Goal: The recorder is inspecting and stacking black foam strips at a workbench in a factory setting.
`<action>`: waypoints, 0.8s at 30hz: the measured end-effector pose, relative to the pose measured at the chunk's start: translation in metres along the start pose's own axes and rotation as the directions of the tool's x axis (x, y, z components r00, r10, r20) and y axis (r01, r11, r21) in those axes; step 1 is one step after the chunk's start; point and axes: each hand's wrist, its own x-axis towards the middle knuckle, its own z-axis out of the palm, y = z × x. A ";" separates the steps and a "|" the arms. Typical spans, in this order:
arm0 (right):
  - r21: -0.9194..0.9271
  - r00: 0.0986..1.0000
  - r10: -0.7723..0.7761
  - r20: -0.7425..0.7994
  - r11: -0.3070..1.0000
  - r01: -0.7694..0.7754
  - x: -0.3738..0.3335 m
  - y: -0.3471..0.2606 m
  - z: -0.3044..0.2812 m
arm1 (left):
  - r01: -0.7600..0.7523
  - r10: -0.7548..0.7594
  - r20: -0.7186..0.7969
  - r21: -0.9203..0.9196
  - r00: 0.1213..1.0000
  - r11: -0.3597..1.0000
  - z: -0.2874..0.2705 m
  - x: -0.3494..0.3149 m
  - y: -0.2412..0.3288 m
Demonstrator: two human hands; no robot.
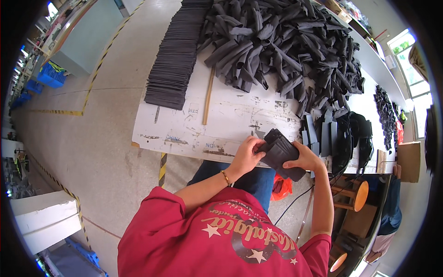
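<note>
Both hands, left hand [248, 154] and right hand [305, 159], clamped a dark grey, flat folded fabric piece [280, 152] just above the white worn surface [221, 124] edge; it looked light, floppy, best pinched at the edges.

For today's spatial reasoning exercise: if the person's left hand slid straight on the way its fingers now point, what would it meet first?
The left hand points rightward and already grips the dark folded piece; that comes first, then probably the right hand behind it.

factory workshop: long worktable [221, 120] heaped with dark fabric pieces [281, 41], stacked flat pieces [177, 51], floor marking tape [104, 55].
</note>
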 end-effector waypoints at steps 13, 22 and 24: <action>0.132 0.984 -0.017 -0.177 0.990 0.040 -0.018 0.004 -0.034 | 0.099 -0.104 -0.117 -0.048 0.988 0.994 0.005 -0.008 -0.027; -0.030 0.971 -0.175 0.162 0.983 0.182 -0.018 -0.023 0.012 | 0.109 -0.110 -0.057 -0.028 0.992 0.994 0.001 -0.002 -0.034; -0.080 0.982 -0.099 0.160 0.990 0.113 -0.018 -0.029 0.015 | 0.132 -0.132 -0.028 -0.009 0.991 0.991 -0.004 -0.002 -0.031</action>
